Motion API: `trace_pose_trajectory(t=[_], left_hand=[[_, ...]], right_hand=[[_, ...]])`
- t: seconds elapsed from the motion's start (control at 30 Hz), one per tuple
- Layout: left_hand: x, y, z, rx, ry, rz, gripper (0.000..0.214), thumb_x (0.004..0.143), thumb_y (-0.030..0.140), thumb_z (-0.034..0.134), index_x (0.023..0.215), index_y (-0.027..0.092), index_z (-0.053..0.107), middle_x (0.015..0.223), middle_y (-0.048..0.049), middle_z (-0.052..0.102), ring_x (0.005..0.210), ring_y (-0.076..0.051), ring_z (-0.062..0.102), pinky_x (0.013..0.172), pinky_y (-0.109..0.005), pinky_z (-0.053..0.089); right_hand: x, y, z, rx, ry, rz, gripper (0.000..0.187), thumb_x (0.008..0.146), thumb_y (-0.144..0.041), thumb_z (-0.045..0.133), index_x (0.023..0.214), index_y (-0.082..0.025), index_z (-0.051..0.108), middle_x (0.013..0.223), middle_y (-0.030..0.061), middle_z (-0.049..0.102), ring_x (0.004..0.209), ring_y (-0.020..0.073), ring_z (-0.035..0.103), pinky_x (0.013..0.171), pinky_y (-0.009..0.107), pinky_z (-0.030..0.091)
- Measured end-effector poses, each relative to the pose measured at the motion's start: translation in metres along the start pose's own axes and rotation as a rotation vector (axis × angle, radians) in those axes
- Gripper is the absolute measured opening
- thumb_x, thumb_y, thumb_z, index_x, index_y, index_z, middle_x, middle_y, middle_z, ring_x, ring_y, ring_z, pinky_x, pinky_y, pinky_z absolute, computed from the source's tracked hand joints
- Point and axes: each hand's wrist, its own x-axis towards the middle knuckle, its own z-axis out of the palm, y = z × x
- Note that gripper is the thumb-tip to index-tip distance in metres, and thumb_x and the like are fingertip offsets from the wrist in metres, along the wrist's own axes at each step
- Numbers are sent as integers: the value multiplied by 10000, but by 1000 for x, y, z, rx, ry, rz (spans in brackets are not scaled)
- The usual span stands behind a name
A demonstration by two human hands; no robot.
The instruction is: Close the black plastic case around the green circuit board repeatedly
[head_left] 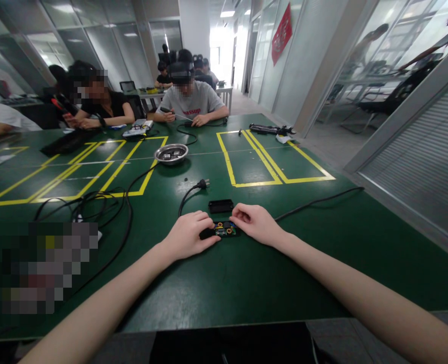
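An opened power adapter (227, 231) lies on the green table in front of me, its circuit board with copper-coloured ring coils showing. My left hand (189, 233) grips its left end between thumb and fingers. At the upper right corner of the board, my right hand (257, 223) has its thumb and fingertips pinched together; what is between them, if anything, is hidden. Just beyond the board sits a black plastic half shell (220, 206), hollow side up. A black cord with a plug (201, 185) runs from behind my left hand, and another black cable (318, 203) leads off to the right.
A metal bowl (171, 154) holding small metal parts stands farther back. Yellow tape (257, 183) marks rectangles on the table (284, 283). Coiled black cable (95, 205) and a blurred-out item (45, 268) lie at left. A co-worker (189, 96) sits opposite; black tools (271, 129) lie at the far edge.
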Motion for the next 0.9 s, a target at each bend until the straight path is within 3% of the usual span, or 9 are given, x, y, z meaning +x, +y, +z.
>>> trace_pose_trajectory(t=[0.1, 0.2, 0.3, 0.37, 0.47, 0.57, 0.73, 0.9], left_hand=[[0, 1, 0, 1, 5, -12, 192, 932, 358, 733, 882, 188, 660, 873, -36, 683, 780, -186, 641, 689, -281, 490], [1, 1, 1, 24, 8, -21, 182, 936, 358, 717, 890, 190, 663, 880, -42, 681, 803, -197, 651, 708, -293, 516], [1, 0, 3, 20, 39, -36, 180, 920, 361, 725, 902, 191, 671, 957, -56, 683, 844, -204, 669, 746, -313, 557], [1, -1, 4, -3, 83, -46, 188, 897, 369, 743, 939, 196, 683, 1080, -78, 682, 923, -219, 687, 811, -343, 587], [0, -3, 6, -24, 135, -37, 380, 869, 373, 768, 1200, 213, 673, 1281, -116, 656, 1112, -269, 679, 956, -414, 591], [0, -6, 8, -29, 117, -3, 601, 886, 365, 757, 1440, 235, 563, 1397, -128, 643, 1267, -306, 621, 1070, -484, 542], [0, -8, 12, -46, 63, 14, 477, 915, 368, 732, 1365, 232, 651, 1423, -137, 657, 1368, -328, 571, 1134, -534, 486], [0, -6, 10, -93, 43, -4, 494, 908, 319, 745, 1383, 229, 643, 1340, -119, 719, 1319, -304, 611, 1123, -522, 495]], right_hand=[[1, 2, 0, -66, 15, 6, 145, 935, -282, 658, 813, -219, 609, 681, -25, 616, 614, 148, 575, 594, 263, 377], [1, 4, 2, -126, 63, -49, 70, 959, -277, 627, 983, -227, 670, 895, 28, 688, 775, 187, 658, 689, 300, 489], [1, 7, 4, -183, 139, -162, 281, 992, -252, 558, 1254, -248, 659, 1211, 98, 671, 1067, 252, 660, 909, 407, 558], [2, 9, 5, -236, 161, -219, 334, 995, -234, 537, 1304, -244, 662, 1322, 128, 631, 1172, 291, 613, 1000, 490, 544], [3, 13, 6, -291, 141, -244, 280, 1001, -229, 533, 1196, -234, 733, 1325, 136, 633, 1159, 308, 601, 1001, 544, 546], [2, 13, 5, -286, 124, -253, 252, 1008, -228, 534, 1118, -226, 761, 1305, 129, 649, 1132, 294, 608, 995, 532, 551], [0, 7, 3, -208, 126, -264, 279, 1022, -235, 516, 1200, -233, 731, 1306, 117, 660, 1162, 286, 611, 1025, 516, 535], [0, 11, 5, -189, 133, -138, 349, 997, -277, 567, 1326, -236, 676, 1314, 135, 674, 1195, 318, 604, 1039, 547, 508]])
